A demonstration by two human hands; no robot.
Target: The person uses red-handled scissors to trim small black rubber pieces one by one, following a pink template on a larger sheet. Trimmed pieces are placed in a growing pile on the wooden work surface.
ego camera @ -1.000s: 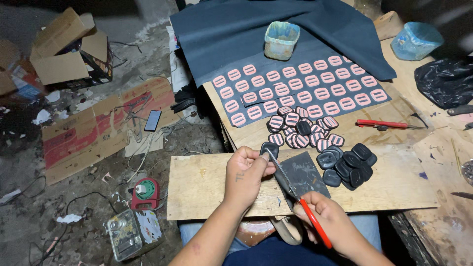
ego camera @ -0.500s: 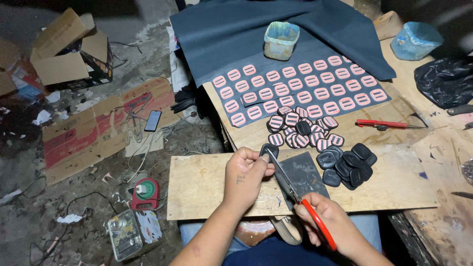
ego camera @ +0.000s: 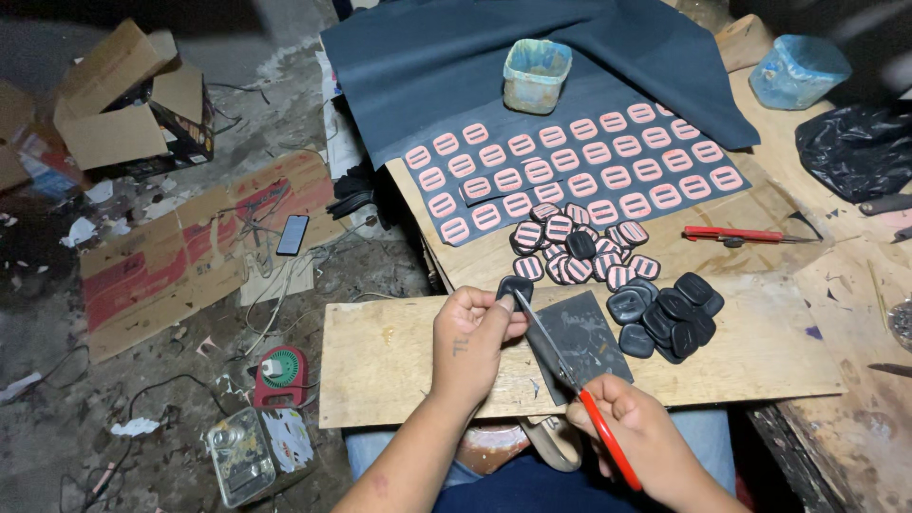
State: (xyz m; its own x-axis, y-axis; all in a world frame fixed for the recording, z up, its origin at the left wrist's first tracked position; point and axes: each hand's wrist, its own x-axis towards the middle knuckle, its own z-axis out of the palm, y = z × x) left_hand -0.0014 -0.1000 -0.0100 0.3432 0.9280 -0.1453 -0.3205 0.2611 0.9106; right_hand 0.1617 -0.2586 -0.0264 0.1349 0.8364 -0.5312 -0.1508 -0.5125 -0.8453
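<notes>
From the head view, the left hand (ego camera: 472, 334) pinches a small dark rounded piece (ego camera: 514, 288) between thumb and fingers, holding it just above the wooden board (ego camera: 380, 370) that lies across the lap. The right hand (ego camera: 635, 437) is closed around the red handles of a pair of scissors (ego camera: 568, 378), whose blades slant up to touch the piece. A dark grey sheet (ego camera: 584, 337) lies on the board beneath the blades. To the right sits a heap of plain black pieces (ego camera: 668, 316); beyond it, striped pink-and-black pieces (ego camera: 579, 249) pile on the bench (ego camera: 760, 261), behind them rows of pink shapes (ego camera: 579, 171) on dark material.
</notes>
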